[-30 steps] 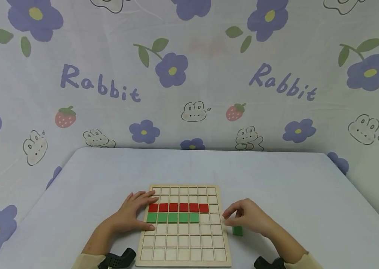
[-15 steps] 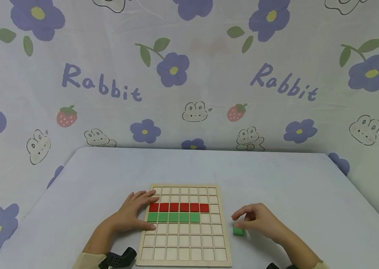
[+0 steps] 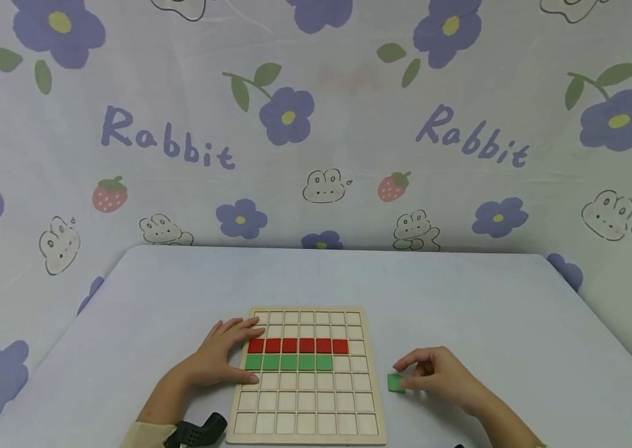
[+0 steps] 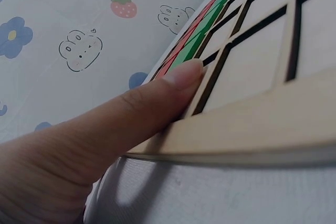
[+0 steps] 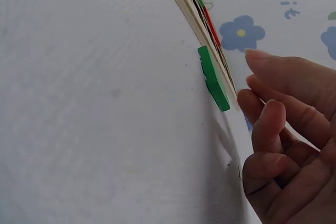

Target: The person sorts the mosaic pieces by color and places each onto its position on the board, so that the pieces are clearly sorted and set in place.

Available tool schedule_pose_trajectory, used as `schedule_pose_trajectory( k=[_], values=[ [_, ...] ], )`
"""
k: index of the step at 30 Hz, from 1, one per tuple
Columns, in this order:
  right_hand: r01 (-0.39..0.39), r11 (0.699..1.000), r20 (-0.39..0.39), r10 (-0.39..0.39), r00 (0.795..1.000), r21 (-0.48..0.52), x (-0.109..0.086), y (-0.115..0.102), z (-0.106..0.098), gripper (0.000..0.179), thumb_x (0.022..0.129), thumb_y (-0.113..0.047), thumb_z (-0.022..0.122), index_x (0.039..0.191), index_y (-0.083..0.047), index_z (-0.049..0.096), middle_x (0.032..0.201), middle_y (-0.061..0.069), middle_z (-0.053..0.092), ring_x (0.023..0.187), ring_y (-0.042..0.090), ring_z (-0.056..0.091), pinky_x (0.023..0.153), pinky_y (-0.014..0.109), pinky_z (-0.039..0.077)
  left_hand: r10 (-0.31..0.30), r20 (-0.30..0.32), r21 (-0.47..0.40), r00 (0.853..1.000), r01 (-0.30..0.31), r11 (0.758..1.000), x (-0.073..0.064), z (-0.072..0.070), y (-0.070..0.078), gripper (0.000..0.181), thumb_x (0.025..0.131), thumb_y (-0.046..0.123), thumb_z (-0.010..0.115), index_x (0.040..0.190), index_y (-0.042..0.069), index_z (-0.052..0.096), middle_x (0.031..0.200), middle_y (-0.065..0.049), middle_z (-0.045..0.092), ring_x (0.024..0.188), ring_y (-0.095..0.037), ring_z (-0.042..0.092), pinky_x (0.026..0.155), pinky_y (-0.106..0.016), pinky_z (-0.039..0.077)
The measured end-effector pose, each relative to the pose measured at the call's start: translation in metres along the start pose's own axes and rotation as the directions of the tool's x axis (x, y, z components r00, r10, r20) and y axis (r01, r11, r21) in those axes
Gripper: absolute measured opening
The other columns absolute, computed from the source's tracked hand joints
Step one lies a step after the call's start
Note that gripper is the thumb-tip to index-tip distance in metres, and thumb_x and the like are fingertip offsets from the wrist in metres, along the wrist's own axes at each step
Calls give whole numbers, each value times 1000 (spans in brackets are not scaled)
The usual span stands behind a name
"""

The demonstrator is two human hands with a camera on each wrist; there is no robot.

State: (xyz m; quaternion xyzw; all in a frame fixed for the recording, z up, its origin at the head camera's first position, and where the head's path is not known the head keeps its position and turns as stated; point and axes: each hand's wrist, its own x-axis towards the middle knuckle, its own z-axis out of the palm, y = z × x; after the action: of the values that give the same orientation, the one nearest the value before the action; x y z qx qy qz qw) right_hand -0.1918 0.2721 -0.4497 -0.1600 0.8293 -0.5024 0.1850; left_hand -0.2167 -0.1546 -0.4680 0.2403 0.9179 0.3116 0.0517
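Observation:
In the head view, a wooden grid board [image 3: 307,423] lies on the white table, with a row of red tiles [image 3: 306,346] above a row of green tiles [image 3: 288,362]. My left hand [image 3: 220,354] rests on the board's left edge, fingers spread; the left wrist view shows its thumb [image 4: 173,85] lying across the frame by the green tiles. A loose square green tile [image 3: 394,382] lies on the table just right of the board. My right hand [image 3: 439,376] is beside it, thumb and forefinger apart, thumb overlapping its right corner. In the right wrist view nothing is between these fingers.
The white table [image 3: 316,280] reaches back to a cloth backdrop [image 3: 349,143] printed with flowers, rabbits and strawberries. A black wrist device [image 3: 198,430] sits at my left cuff, close to the board's lower left corner.
My right hand has moved away from the board's right edge, rightward and slightly nearer, to beside the loose green tile. More of that tile's top now shows. My left hand stays on the board.

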Motion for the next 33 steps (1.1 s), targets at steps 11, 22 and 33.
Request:
schedule_pose_trajectory(
  k=[11, 22, 33],
  values=[
    [66, 997, -22, -66, 998, 27, -5, 12, 4, 34, 74, -15, 77, 102, 3, 67, 80, 2, 57, 62, 1, 44, 52, 15, 39, 1, 6, -4, 1000, -1, 1000, -1, 0, -2, 87, 64, 53, 78, 137, 18, 47, 151, -6, 33, 140, -37, 21, 112, -62, 2],
    [125, 990, -28, -127, 991, -62, -5, 12, 9, 34, 73, -19, 78, 99, -1, 67, 83, 6, 56, 60, 0, 43, 51, 16, 40, -4, 9, -5, 1000, 4, 1000, -1, -1, -1, 87, 64, 53, 78, 137, 17, 47, 151, -5, 33, 140, -37, 20, 112, -62, 2],
    [59, 998, -34, -60, 998, -29, -4, 9, 9, 30, 76, -15, 75, 95, 3, 63, 72, 1, 53, 59, 2, 46, 49, 17, 41, 1, 6, -8, 1000, -1, 1000, -2, -1, -1, 87, 64, 53, 78, 137, 17, 47, 151, -6, 33, 140, -38, 20, 112, -63, 2]
  ],
)
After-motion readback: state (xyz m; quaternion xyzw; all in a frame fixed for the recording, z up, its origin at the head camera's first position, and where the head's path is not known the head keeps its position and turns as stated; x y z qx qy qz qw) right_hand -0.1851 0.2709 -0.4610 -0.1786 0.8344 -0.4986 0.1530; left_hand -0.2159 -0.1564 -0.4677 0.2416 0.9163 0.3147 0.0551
